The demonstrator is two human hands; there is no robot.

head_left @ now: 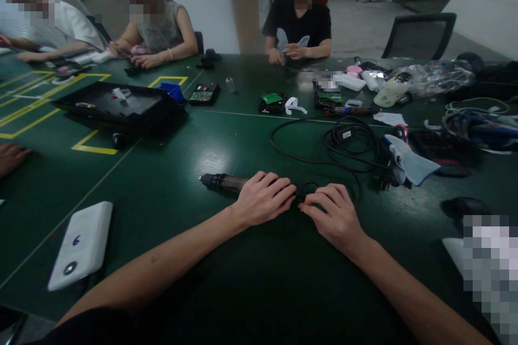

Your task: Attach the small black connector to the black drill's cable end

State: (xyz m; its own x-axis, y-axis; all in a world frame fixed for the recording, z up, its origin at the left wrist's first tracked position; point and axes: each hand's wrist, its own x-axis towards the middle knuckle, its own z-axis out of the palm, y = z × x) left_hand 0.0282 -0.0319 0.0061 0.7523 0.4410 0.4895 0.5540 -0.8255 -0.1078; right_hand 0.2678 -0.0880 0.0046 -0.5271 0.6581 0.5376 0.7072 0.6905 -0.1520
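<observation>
An electric screwdriver (226, 183) lies on the green table, its tip pointing left. My left hand (265, 197) is wrapped over the rear part of its body, hiding that section. At the tool's back end, my right hand (334, 213) pinches the cable plug (301, 197), which is partly covered by the fingers. From there a black cable (358, 186) loops away to a coil (352, 143) beyond my right hand. Whether the plug sits in the screwdriver cannot be made out.
A black tray (121, 105) stands at the left, near a white device (83, 242) marked 6. Opened hard drives (204, 94) lie farther back. A second screwdriver (352, 111), gloves (410, 159) and plastic wrap (437, 81) are on the right. Several people sit around the table.
</observation>
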